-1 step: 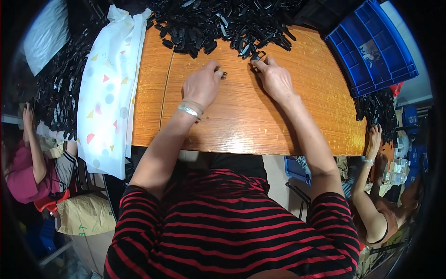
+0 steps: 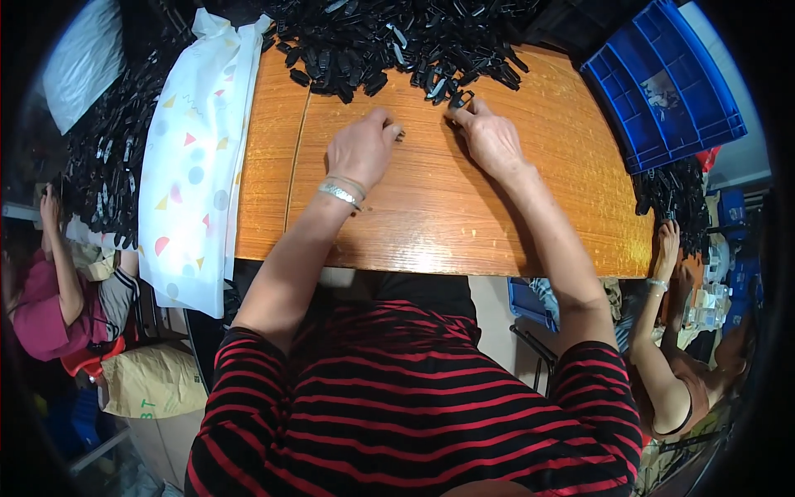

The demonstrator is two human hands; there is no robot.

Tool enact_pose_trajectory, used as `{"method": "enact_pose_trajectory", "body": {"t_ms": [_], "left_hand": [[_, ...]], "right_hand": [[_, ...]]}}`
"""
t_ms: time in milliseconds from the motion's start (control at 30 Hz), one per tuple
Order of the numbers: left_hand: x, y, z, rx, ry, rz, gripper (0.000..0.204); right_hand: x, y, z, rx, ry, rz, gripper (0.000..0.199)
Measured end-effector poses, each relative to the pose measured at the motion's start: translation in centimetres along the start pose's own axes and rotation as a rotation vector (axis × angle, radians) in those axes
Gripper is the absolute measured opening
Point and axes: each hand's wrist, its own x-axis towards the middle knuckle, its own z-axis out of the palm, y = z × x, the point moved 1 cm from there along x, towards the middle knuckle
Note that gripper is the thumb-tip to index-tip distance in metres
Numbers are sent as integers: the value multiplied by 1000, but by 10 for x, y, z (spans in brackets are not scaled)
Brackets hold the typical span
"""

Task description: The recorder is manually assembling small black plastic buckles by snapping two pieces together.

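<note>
- The right hand (image 2: 491, 141) has its fingers closed on a black piece (image 2: 460, 100), just beside the near fringe of the pile of black pieces (image 2: 356, 50).
- The left hand (image 2: 362, 151) curls its fingers inward, left of the right hand and below the pile; something small and dark shows at the tips, but I cannot tell whether it is gripped.
- Wood grain shows between the hands, and from them to the near edge of the surface (image 2: 447, 224).
- The pile covers the surface's far edge; a patterned white sheet (image 2: 186, 166) lies along the left edge.
- A blue crate (image 2: 696, 137) stands by the far right corner.
- Beyond the right edge, a co-worker's hand (image 2: 669, 240) reaches to another black heap (image 2: 675, 195).
- Green lettering (image 2: 147, 406) marks a tan sack (image 2: 153, 381) at lower left.
</note>
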Motion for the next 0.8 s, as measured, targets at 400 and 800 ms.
{"method": "enact_pose_trajectory", "body": {"t_ms": [400,800], "left_hand": [[-18,-1,-4,-1061,-133,-360,33],[-53,2,-26,-1681,-137,-315,31]], "right_hand": [[-22,-19,-15,852,130,233,20],[-44,-117,-4,1327,296,323,26]]}}
